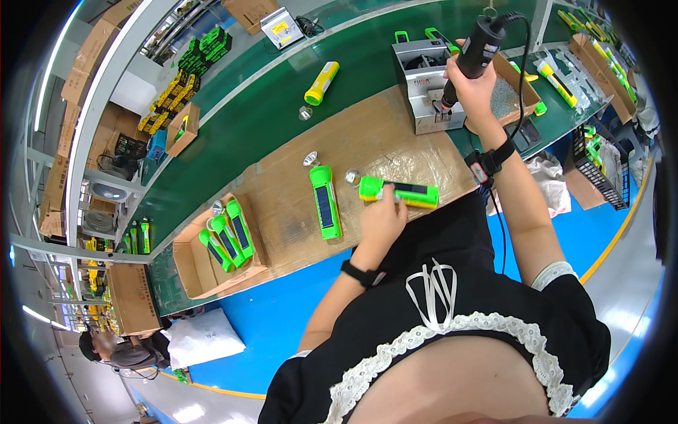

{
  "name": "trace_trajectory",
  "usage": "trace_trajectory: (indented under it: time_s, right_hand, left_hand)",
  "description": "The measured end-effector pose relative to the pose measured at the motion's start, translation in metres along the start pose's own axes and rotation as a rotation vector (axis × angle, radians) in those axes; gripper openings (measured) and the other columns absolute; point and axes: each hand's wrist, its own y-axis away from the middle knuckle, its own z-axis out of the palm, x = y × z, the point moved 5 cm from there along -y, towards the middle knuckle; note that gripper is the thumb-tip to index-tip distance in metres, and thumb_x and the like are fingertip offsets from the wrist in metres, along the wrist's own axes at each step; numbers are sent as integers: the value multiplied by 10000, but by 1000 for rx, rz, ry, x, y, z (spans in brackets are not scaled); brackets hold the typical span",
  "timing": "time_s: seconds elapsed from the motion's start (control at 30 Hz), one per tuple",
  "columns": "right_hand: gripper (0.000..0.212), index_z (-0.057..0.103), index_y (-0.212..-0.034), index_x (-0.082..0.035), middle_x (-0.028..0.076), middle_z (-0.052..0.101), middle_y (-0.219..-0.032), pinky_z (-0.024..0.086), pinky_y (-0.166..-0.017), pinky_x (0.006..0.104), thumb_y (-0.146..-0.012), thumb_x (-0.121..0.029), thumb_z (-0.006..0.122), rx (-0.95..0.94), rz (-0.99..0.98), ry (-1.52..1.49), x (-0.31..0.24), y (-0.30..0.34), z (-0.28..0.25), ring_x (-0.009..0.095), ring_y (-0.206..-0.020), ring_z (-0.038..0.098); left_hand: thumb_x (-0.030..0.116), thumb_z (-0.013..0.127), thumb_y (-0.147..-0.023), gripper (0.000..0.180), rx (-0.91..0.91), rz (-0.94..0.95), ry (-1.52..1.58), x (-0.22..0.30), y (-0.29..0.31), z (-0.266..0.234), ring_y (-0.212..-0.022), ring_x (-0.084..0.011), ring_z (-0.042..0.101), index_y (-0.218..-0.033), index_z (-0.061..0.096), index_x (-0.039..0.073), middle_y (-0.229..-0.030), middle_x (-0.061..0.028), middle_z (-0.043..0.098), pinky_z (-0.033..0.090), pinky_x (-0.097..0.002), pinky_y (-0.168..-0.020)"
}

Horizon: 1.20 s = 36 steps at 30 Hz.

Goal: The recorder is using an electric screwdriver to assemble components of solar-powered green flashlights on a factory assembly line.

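My left hand is closed around a green and yellow flashlight with a dark solar panel, which lies sideways over the cardboard sheet. A silver reflector head sits by its left end. My right hand grips a black electric screwdriver, upright, its tip down at the front of a grey metal screw feeder. Left of my left hand lies another green flashlight, with a reflector at its top end.
An open cardboard box at the left holds several green flashlights. On the green conveyor belt lies a yellow flashlight. A box of small screws stands right of the feeder. The screwdriver's cable hangs near my right forearm. A person is at far lower left.
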Motion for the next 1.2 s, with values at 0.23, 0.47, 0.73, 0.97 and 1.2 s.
trace_trajectory:
  time_s: [0.23,0.47,0.73,0.97,1.2]
  right_hand:
    - [330,546,-1010,12,25,577,-654,462,-554,253,-699,-39,644,-233,217,-72,-2,-14,26,105,-525,548]
    - [381,429,-1144,14,69,540,-690,464,-586,287,-794,26,580,-254,202,-456,-48,77,4,152,-595,558]
    - [435,344,-1191,23,90,525,-727,468,-650,308,-803,71,535,-292,165,-451,-57,113,-5,169,-638,545]
    - [439,347,-1193,13,86,523,-725,476,-654,311,-801,76,534,-280,187,-481,-51,114,-1,165,-636,543]
    - [443,340,-1199,0,85,517,-743,473,-665,318,-808,71,537,-300,177,-441,-51,120,0,171,-652,546]
  left_hand:
    - [243,730,-680,402,189,763,-76,8,-11,-18,-880,-300,531,-964,529,43,-888,-106,550,402,-405,-778]
    - [327,701,-706,540,389,408,-372,7,-16,6,-850,-257,519,-1165,538,94,-885,-80,539,376,-398,-813]
    - [384,674,-733,585,326,365,-397,4,-22,10,-856,-249,510,-1219,523,94,-897,-83,538,364,-409,-816]
    - [389,672,-735,582,340,352,-380,2,-19,12,-884,-259,511,-1211,523,88,-923,-95,541,361,-412,-838]
    - [391,683,-722,590,344,353,-335,1,-21,12,-889,-257,513,-1197,518,83,-926,-95,541,364,-413,-839]
